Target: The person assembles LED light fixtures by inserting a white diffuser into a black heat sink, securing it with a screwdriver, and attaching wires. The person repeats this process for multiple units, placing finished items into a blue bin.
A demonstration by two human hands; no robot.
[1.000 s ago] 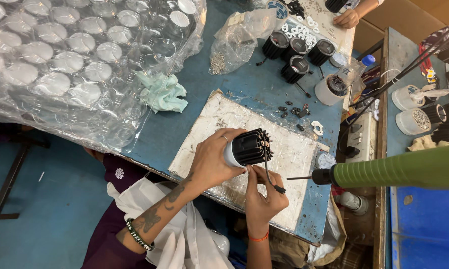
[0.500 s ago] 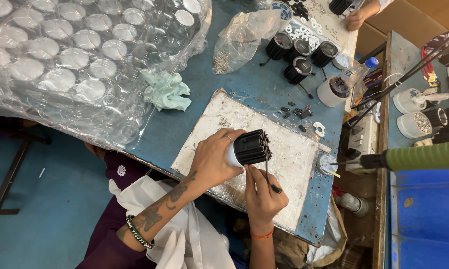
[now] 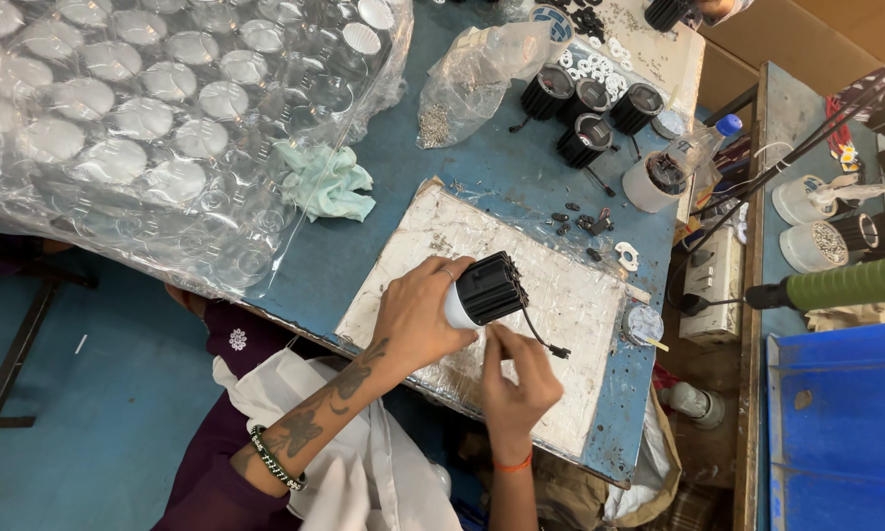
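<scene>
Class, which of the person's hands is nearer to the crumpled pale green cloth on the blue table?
The left hand: it grips the black finned lamp body just below-right of the green cloth. The right hand sits farther off.

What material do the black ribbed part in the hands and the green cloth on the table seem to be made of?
The black ribbed part, held in the left hand, looks like matt black metal or hard plastic: stiff, evenly spaced fins. Which of the two, I cannot tell. The green cloth seems soft woven fabric, since it lies crumpled in loose folds.
</scene>
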